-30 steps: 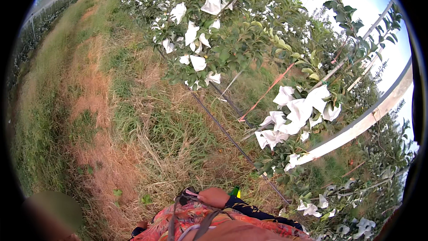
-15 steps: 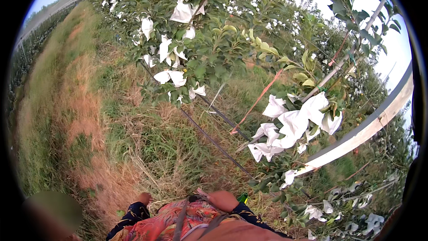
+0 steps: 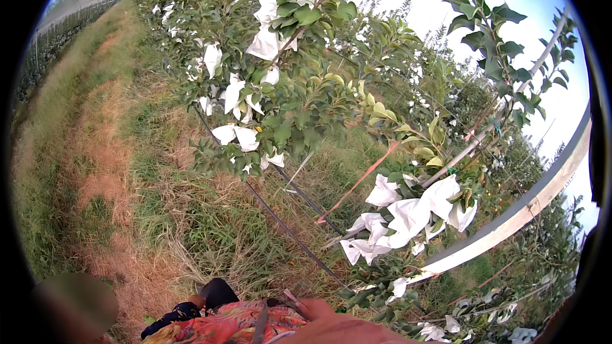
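At the bottom edge lies a red floral cloth (image 3: 236, 325) close against my body. My right hand (image 3: 317, 309) rests at its right end, with the forearm running off the lower edge; its fingers are tucked out of sight. Only a sliver of my left hand (image 3: 201, 302) shows beside a dark sleeve (image 3: 217, 293) at the cloth's left end. The nearest cluster of white paper fruit bags (image 3: 408, 216) hangs on a leafy branch up and to the right of my right hand, apart from it. More white bags (image 3: 242, 99) hang in the tree further ahead.
A row of small leafy trees (image 3: 306, 70) runs away on the right, tied to slanted dark wires (image 3: 280, 226) and an orange strap (image 3: 360, 181). A pale rail (image 3: 510, 220) crosses at the right. Dry grass and a bare dirt path (image 3: 102, 153) stretch along the left.
The view has swung toward the trees: the bag clusters sit lower and larger in the picture. The floral cloth and my hands have stayed at the bottom edge.
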`<control>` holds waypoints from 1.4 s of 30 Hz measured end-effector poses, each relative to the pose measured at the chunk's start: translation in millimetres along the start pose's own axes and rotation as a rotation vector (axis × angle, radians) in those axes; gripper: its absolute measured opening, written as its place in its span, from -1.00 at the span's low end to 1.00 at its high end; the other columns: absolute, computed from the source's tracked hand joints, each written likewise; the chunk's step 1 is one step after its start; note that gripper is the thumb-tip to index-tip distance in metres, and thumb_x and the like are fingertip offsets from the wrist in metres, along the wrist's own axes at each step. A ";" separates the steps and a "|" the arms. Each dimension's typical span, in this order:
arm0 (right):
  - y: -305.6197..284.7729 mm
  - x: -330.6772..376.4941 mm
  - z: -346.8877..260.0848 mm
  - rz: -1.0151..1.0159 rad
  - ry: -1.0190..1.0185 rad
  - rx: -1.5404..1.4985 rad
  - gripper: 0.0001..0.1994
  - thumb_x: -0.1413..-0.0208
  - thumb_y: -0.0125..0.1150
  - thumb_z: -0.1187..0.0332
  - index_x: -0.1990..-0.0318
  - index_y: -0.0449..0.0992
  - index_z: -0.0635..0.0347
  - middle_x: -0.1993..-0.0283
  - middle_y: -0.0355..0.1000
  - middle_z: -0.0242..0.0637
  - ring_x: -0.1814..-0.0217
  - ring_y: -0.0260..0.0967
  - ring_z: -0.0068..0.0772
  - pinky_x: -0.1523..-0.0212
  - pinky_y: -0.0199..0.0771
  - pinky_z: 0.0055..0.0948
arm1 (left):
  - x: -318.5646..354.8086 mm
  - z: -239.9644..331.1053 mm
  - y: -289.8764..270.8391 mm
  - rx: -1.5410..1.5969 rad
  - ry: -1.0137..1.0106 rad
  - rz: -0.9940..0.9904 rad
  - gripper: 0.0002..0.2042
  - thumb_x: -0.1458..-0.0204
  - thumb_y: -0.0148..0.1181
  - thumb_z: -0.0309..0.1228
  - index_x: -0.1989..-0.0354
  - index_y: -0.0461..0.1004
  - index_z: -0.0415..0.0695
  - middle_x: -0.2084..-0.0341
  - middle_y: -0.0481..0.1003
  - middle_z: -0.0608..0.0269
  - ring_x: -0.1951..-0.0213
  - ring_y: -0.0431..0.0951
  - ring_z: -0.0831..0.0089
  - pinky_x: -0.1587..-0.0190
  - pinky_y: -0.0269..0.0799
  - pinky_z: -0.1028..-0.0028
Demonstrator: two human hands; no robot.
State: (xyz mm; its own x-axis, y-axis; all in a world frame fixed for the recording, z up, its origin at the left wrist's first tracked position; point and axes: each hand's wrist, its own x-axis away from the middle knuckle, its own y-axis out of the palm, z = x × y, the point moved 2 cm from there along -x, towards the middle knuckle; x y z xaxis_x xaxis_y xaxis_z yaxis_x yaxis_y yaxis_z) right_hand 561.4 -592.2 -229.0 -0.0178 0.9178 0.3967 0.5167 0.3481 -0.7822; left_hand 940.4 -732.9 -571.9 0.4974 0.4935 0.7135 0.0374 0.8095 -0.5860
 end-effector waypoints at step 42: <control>-567.2 -269.5 -167.7 1.319 0.278 0.808 -0.70 -0.17 -0.11 0.13 0.26 0.50 0.09 0.33 0.47 -0.05 0.24 0.42 0.06 0.24 0.40 -0.04 | -23.2 -191.6 -14.3 0.936 -0.394 -0.123 -0.82 -0.06 -0.07 -0.36 0.43 0.47 -0.12 0.52 0.51 0.24 0.45 0.52 0.30 0.45 0.42 0.33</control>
State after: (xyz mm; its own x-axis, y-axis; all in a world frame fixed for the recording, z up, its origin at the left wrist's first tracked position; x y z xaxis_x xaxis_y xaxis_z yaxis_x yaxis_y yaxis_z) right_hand 416.7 -1069.1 188.3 0.2577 0.6143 -0.7458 -0.5379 -0.5500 -0.6389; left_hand 1094.4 -816.9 -653.7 0.2092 0.3235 0.9228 -0.7070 0.7020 -0.0858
